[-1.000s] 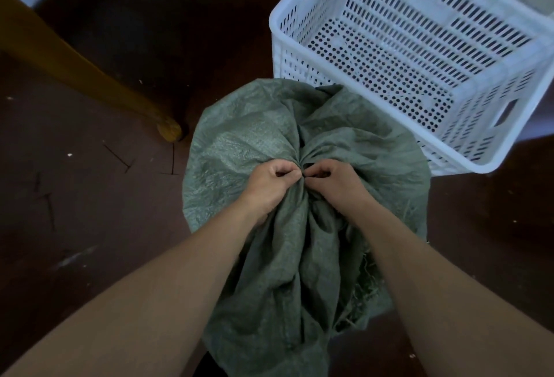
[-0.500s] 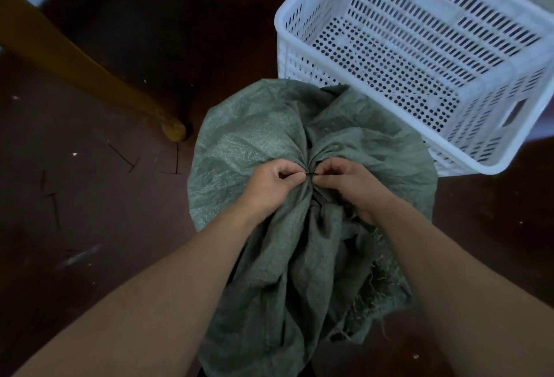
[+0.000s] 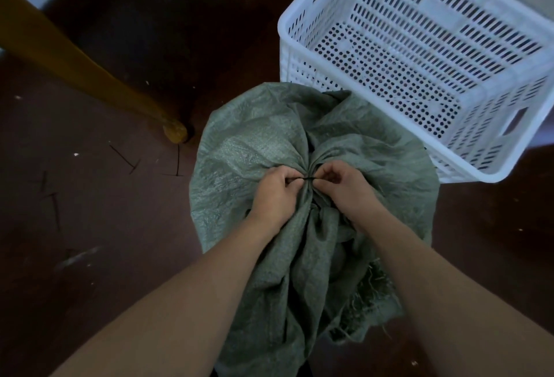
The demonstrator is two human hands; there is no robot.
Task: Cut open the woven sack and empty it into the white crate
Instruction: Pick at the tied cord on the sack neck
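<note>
At the neck of the woven sack (image 3: 254,142): left grip (image 3: 275,193) and right grip (image 3: 344,187) are each pinching the thin black tie (image 3: 307,178), fingers curled, one on either side of the gathers.
Step in hand: judged to be the opening; the tie is binding the neck shut.
Next move: is calling for loosening or cutting that tie; no blade is showing.
Sack position: is standing on the floor (image 3: 90,226), bulging, contents hidden, just beside the white crate (image 3: 299,67).
Crate contents: nothing is showing inside.
</note>
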